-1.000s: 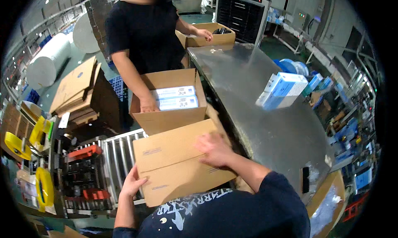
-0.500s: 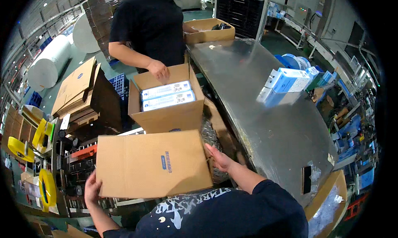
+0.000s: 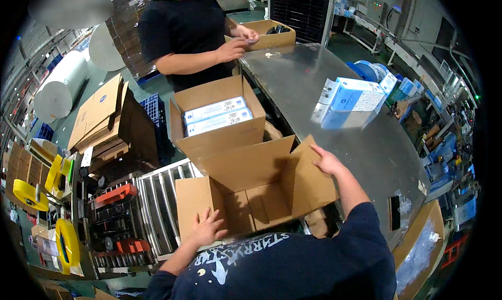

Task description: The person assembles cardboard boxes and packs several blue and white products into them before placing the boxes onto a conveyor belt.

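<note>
An empty brown cardboard box (image 3: pixel 246 185) stands open in front of me with its flaps spread. My left hand (image 3: pixel 208 228) presses on its near left flap. My right hand (image 3: pixel 327 160) grips the upper edge of the right flap. Just beyond it a second open carton (image 3: pixel 217 138) holds two long blue-and-white boxes (image 3: pixel 217 115). A person in a black shirt (image 3: pixel 183 28) stands behind that carton, hands together near a third carton (image 3: pixel 269 34) on the steel table.
A steel table (image 3: pixel 314 91) runs along the right with a stack of blue-and-white boxes (image 3: pixel 350 102). A roller conveyor (image 3: pixel 157 206) lies at the left, beside flat cardboard (image 3: pixel 102 117), yellow tape rolls (image 3: pixel 29 193) and a white foam roll (image 3: pixel 60 88).
The box was shut and flat-sided a second ago; I turned it upright and opened its flaps. The other person's hands left the filled carton and moved toward the far carton.
</note>
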The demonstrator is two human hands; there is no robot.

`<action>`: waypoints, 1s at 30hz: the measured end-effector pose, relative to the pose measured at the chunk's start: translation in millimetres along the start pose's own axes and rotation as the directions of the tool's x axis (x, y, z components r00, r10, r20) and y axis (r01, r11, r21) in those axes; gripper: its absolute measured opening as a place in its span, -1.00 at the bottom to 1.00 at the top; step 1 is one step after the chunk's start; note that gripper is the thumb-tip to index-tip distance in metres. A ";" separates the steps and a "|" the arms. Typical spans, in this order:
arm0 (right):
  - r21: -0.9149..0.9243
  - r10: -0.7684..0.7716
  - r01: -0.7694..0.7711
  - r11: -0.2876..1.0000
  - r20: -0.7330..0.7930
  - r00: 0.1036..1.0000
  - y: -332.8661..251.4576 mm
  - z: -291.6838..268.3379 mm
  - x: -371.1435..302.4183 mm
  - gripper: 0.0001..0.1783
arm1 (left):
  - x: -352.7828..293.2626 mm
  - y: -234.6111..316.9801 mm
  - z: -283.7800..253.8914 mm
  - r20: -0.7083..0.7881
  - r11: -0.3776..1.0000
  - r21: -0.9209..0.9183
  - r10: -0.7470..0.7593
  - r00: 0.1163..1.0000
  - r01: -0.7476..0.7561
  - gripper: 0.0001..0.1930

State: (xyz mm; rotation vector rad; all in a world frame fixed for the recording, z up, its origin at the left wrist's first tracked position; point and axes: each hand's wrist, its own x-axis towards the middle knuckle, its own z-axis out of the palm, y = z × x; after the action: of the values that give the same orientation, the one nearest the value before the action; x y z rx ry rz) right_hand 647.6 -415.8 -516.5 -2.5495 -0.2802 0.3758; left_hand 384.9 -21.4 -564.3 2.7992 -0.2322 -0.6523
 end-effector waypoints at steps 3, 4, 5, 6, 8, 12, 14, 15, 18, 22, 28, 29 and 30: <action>-0.129 0.025 -0.065 0.990 -0.291 0.956 33.4 31.9 -25.0 -0.53 | 11.0 17.8 5.5 -0.113 0.972 -0.035 -0.236 0.965 0.233 -0.30; -0.095 0.044 -0.085 0.992 -0.369 0.928 47.2 50.5 -29.2 -0.55 | 12.0 9.7 13.5 -0.151 0.943 -0.023 -0.333 0.931 0.333 -0.23; -0.312 -0.171 0.043 0.949 -0.396 0.902 65.2 79.2 -35.2 -0.56 | 12.7 3.7 20.0 -0.193 0.901 -0.020 -0.428 0.883 0.433 -0.16; -0.513 -0.378 0.150 0.845 -0.375 0.847 73.3 101.0 -36.2 -0.57 | 8.7 -7.9 20.8 -0.226 0.809 -0.120 -0.587 0.777 0.576 0.02; -0.387 -0.305 0.240 0.890 -0.116 0.945 38.1 115.0 -36.3 -0.56 | -3.7 -55.7 45.8 -0.197 0.650 -0.319 -0.757 0.623 0.689 0.08; -0.051 0.014 0.014 0.999 0.513 0.858 4.9 148.0 -10.2 -0.53 | 1.0 -112.3 89.1 -0.066 0.531 -0.829 -0.403 0.913 0.174 -0.03; -0.217 -0.091 0.297 0.930 0.647 0.757 -19.8 87.8 13.9 -0.57 | 15.0 -113.5 122.0 -0.191 0.816 -0.561 -0.291 0.937 0.139 -0.26; -0.319 -0.055 0.254 0.913 0.521 0.852 -1.7 66.4 33.5 -0.63 | 39.4 -78.2 101.1 -0.083 0.837 -0.512 -0.273 0.958 0.194 -0.24; -0.036 -0.042 0.043 0.998 0.025 0.999 15.2 -60.8 88.1 -0.62 | 91.3 56.5 28.7 0.152 0.755 -0.527 -0.369 0.917 0.391 -0.15; -0.522 -0.184 -0.012 0.853 -0.323 0.929 79.5 -185.7 194.5 -0.13 | 89.6 20.8 51.7 -0.066 0.815 -0.577 0.004 0.998 -0.041 -0.20; -0.439 0.040 -0.117 0.891 -0.180 0.983 93.0 -211.8 222.8 -0.04 | 137.5 52.9 -31.1 0.706 0.831 0.537 -0.536 0.463 0.144 -0.34; -0.443 -0.024 -0.015 0.896 -0.082 0.996 85.8 -216.9 216.9 -0.07 | 141.4 49.1 -32.4 0.671 0.817 0.561 -0.543 0.505 0.133 -0.39; -0.443 -0.080 0.079 0.893 0.016 0.997 82.6 -217.8 210.0 -0.10 | 149.1 44.8 -32.5 0.640 0.806 0.580 -0.538 0.549 0.113 -0.44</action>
State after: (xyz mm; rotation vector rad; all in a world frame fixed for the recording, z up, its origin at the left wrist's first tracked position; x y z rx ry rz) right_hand 924.7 -532.7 -427.7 -2.9723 -0.5203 0.3022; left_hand 527.5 -88.8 -584.7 2.7703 0.0250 -2.2253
